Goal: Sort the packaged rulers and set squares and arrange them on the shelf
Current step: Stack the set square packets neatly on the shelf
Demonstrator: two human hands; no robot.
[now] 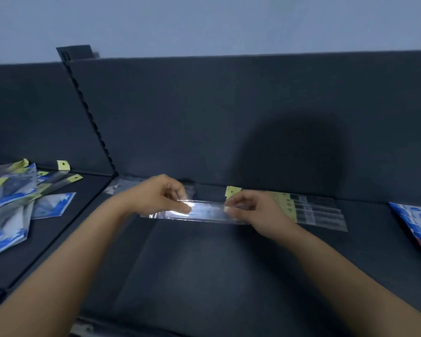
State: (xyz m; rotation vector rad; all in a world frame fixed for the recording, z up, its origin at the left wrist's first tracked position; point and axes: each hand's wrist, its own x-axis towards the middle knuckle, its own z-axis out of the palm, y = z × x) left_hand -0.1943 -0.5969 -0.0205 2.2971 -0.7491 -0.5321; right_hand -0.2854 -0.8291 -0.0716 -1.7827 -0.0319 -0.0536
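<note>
A clear packaged ruler (206,211) with a yellow tab lies level just above the dark shelf (204,263), held between both hands. My left hand (163,194) pinches its left part. My right hand (250,207) pinches its right end by the yellow tab. Right behind my right hand, several packaged rulers (314,211) with yellow tabs lie in a row against the back panel. A loose heap of blue-and-white set square packs and rulers (12,198) covers the shelf section to the left.
Blue, white and red packs (418,227) lie fanned at the right edge. A notched upright post (90,115) divides the two shelf sections. A small clear wrapper (117,187) lies near the post's foot. The shelf's front edge runs along the bottom.
</note>
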